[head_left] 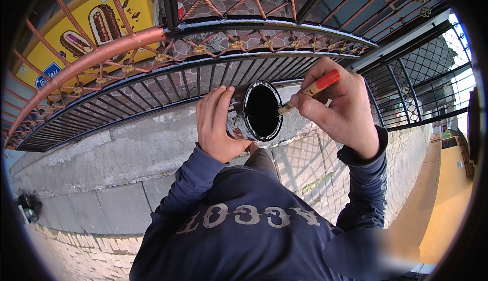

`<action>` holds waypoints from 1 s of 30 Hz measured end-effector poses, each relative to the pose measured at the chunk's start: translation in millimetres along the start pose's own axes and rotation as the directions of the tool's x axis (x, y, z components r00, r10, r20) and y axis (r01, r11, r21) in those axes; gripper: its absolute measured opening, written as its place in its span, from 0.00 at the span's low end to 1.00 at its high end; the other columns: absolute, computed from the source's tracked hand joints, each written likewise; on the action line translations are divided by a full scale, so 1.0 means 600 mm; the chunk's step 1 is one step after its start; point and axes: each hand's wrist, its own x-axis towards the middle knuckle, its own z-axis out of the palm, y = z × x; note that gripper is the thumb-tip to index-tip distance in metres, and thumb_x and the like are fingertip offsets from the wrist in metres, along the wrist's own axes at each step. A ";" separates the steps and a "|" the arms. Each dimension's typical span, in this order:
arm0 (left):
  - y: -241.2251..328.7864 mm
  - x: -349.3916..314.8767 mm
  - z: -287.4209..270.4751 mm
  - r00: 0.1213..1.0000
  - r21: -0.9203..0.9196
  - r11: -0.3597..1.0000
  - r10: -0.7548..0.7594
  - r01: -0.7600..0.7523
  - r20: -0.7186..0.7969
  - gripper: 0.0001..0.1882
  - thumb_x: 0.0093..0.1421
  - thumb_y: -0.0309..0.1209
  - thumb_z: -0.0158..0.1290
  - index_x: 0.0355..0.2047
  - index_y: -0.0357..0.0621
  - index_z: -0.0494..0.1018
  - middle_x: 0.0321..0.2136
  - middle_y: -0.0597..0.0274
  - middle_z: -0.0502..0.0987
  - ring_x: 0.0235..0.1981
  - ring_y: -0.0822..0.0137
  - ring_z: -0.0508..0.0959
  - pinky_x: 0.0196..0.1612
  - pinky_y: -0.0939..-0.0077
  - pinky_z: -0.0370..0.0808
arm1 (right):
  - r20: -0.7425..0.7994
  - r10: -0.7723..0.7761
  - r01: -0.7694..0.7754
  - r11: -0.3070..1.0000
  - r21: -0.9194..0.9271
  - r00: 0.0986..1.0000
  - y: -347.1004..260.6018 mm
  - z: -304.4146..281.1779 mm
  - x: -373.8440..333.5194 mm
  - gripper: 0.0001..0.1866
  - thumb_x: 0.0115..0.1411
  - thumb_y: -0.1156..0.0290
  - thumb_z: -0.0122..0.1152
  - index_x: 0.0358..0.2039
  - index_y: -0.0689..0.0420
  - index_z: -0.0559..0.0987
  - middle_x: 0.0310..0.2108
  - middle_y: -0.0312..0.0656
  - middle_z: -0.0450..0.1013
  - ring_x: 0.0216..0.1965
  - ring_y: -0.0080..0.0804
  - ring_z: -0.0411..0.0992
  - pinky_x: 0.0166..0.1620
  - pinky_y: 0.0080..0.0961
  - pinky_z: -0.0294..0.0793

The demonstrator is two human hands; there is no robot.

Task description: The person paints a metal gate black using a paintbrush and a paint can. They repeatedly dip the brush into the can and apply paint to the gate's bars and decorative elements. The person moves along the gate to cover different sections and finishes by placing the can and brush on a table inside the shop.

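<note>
My left hand (216, 126) is wrapped round the side of a paint can (243, 118), which is tilted so that its round mouth shows. Inside, the can looks black, and its rim is smeared with dark and whitish marks. In my right hand (338, 110) is a paintbrush (325, 80) with a red-tipped wooden handle, pinched between thumb and fingers. Its lower end reaches the can's right rim; the bristles are hidden in the dark opening. Beyond both hands runs a metal fence (183, 80) with black bars and copper-coloured twisted rods.
A curved copper-coloured rail (81, 65) tops the fence at left, before a yellow freezer chest (137, 21). A concrete ledge (122, 156) lies below the fence, with paving slabs (122, 207) nearer me. A black lattice gate (417, 85) stands at right, near an orange-yellow surface (452, 189).
</note>
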 end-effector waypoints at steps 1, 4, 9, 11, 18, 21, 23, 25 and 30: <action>-0.003 0.005 0.007 1.000 -0.004 1.000 -0.004 0.004 -0.004 0.59 0.28 0.35 0.77 0.64 0.38 0.66 0.58 0.44 0.71 0.58 0.42 0.73 0.62 0.47 0.67 | -0.014 -0.045 0.045 0.999 -0.003 0.999 0.004 0.001 0.003 0.12 0.54 0.73 0.74 0.32 0.60 0.76 0.23 0.35 0.78 0.23 0.19 0.76 0.28 0.18 0.73; -0.005 0.005 0.021 1.000 -0.017 1.000 -0.010 0.010 -0.003 0.59 0.26 0.33 0.77 0.64 0.37 0.66 0.58 0.44 0.71 0.58 0.42 0.73 0.61 0.47 0.67 | -0.025 0.011 -0.010 0.999 0.049 1.000 0.016 0.018 0.004 0.15 0.57 0.70 0.76 0.33 0.61 0.75 0.22 0.36 0.78 0.21 0.18 0.75 0.26 0.18 0.71; -0.005 -0.013 0.032 0.998 -0.026 0.999 -0.032 0.030 -0.053 0.59 0.26 0.31 0.76 0.64 0.38 0.67 0.58 0.44 0.72 0.58 0.41 0.73 0.61 0.47 0.67 | -0.125 0.036 -0.051 0.992 -0.116 0.992 0.037 0.025 0.002 0.16 0.58 0.69 0.75 0.35 0.61 0.74 0.21 0.37 0.77 0.21 0.21 0.76 0.26 0.21 0.72; -0.003 -0.018 0.031 0.998 -0.007 1.000 -0.021 0.021 -0.063 0.59 0.25 0.31 0.76 0.64 0.38 0.67 0.58 0.44 0.72 0.58 0.41 0.73 0.61 0.47 0.67 | -0.168 0.036 -0.056 0.992 -0.113 0.985 0.036 0.026 -0.003 0.15 0.57 0.69 0.74 0.36 0.61 0.75 0.20 0.42 0.78 0.23 0.30 0.81 0.27 0.26 0.77; 0.005 -0.042 0.004 0.994 0.046 0.993 -0.110 0.111 -0.027 0.53 0.33 0.30 0.74 0.63 0.36 0.66 0.58 0.44 0.72 0.58 0.43 0.74 0.61 0.52 0.70 | -0.056 -0.073 0.072 0.997 -0.018 0.996 0.026 0.046 -0.020 0.15 0.59 0.70 0.74 0.39 0.59 0.75 0.25 0.36 0.78 0.26 0.21 0.77 0.30 0.19 0.74; 0.005 -0.047 0.000 0.997 0.099 0.993 -0.066 0.068 -0.027 0.54 0.32 0.31 0.74 0.64 0.36 0.66 0.58 0.44 0.73 0.58 0.42 0.74 0.61 0.52 0.70 | -0.084 -0.064 0.060 0.997 -0.044 0.994 0.026 0.031 -0.028 0.15 0.58 0.71 0.74 0.39 0.58 0.75 0.24 0.40 0.80 0.25 0.28 0.82 0.30 0.22 0.77; 0.007 -0.048 0.000 0.995 0.072 0.993 -0.088 0.091 -0.041 0.54 0.32 0.31 0.75 0.64 0.36 0.66 0.57 0.44 0.73 0.58 0.42 0.74 0.62 0.52 0.70 | -0.108 -0.076 0.071 0.997 -0.043 0.991 0.026 0.021 -0.032 0.15 0.58 0.71 0.74 0.39 0.58 0.75 0.24 0.40 0.80 0.26 0.29 0.82 0.29 0.22 0.76; 0.010 -0.047 -0.001 0.995 0.061 0.993 -0.097 0.099 -0.035 0.54 0.32 0.32 0.75 0.64 0.36 0.66 0.57 0.44 0.73 0.58 0.42 0.74 0.61 0.52 0.70 | -0.136 -0.093 0.093 0.996 -0.009 0.986 0.026 0.018 -0.037 0.15 0.58 0.72 0.74 0.40 0.59 0.75 0.24 0.40 0.80 0.25 0.29 0.82 0.29 0.21 0.76; 0.013 -0.048 0.000 0.996 -0.007 0.996 -0.090 0.090 -0.005 0.56 0.31 0.32 0.76 0.64 0.37 0.66 0.58 0.45 0.72 0.59 0.43 0.73 0.62 0.51 0.69 | 0.150 -0.207 0.199 0.977 0.071 0.967 0.025 0.007 -0.044 0.12 0.54 0.78 0.75 0.33 0.60 0.77 0.33 0.41 0.81 0.35 0.29 0.82 0.41 0.24 0.79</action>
